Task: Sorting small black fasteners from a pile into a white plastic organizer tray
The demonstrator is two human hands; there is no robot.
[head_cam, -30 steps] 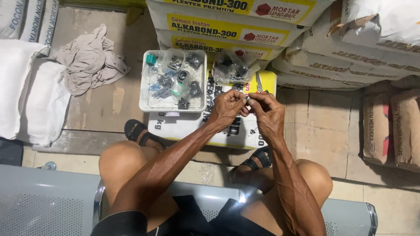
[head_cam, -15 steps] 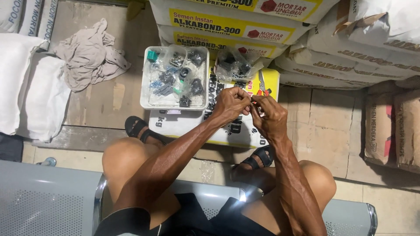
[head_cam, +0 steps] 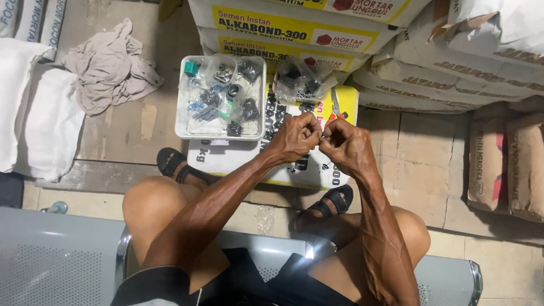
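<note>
My left hand (head_cam: 296,136) and my right hand (head_cam: 343,143) meet fingertip to fingertip above a white and yellow sack (head_cam: 226,158) lying flat on the floor. Both pinch one tiny part (head_cam: 321,136) between them; it is too small to make out. Just left of my hands a white plastic tray (head_cam: 182,131) on the sack holds several small bags of dark fittings and screws. A clear bag of dark parts (head_cam: 297,79) lies beyond my hands, and red-handled pliers (head_cam: 336,111) rest beside it.
Stacked cement sacks (head_cam: 294,28) fill the back and right. A crumpled beige cloth (head_cam: 110,65) and white sacks (head_cam: 28,107) lie at the left. I sit on a grey perforated metal bench (head_cam: 56,260), sandalled feet (head_cam: 173,164) against the flat sack.
My hands stay joined over the sack, fingers working slightly on the small part. The view shifted a little; nothing else moved.
</note>
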